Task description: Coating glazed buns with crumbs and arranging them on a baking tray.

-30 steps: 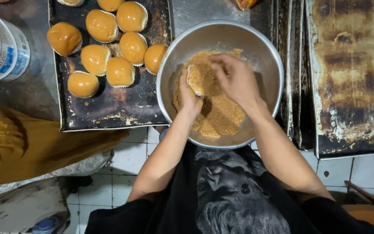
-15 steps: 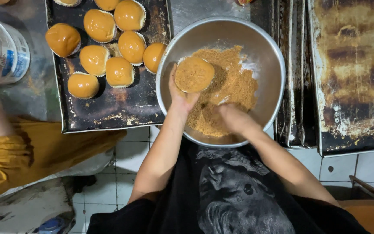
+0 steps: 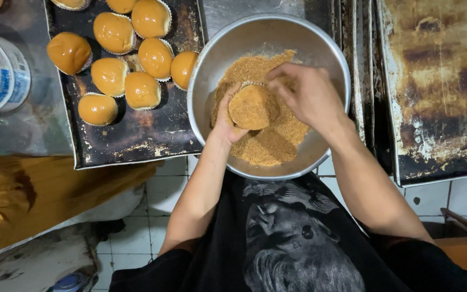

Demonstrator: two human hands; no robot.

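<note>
Round crumb-coated bun (image 3: 249, 106) cupped in left hand (image 3: 228, 121) over round steel bowl (image 3: 212, 59) at frame centre, crumbs pinched by half-closed right hand (image 3: 306, 94), golden buns (image 3: 136, 54) laid on dark tray (image 3: 136, 135) at upper left.

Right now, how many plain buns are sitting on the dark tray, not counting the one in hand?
9 buns in view on the dark tray: seven whole in a cluster at its upper middle, two more cut off by the top edge. Others may lie beyond the frame.

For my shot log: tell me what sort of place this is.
Probably a small bakery or food-prep kitchen. Glazed buns in paper cups sit on a worn baking tray, a steel bowl holds brown crumbs, and another blackened tray lies alongside.
</note>
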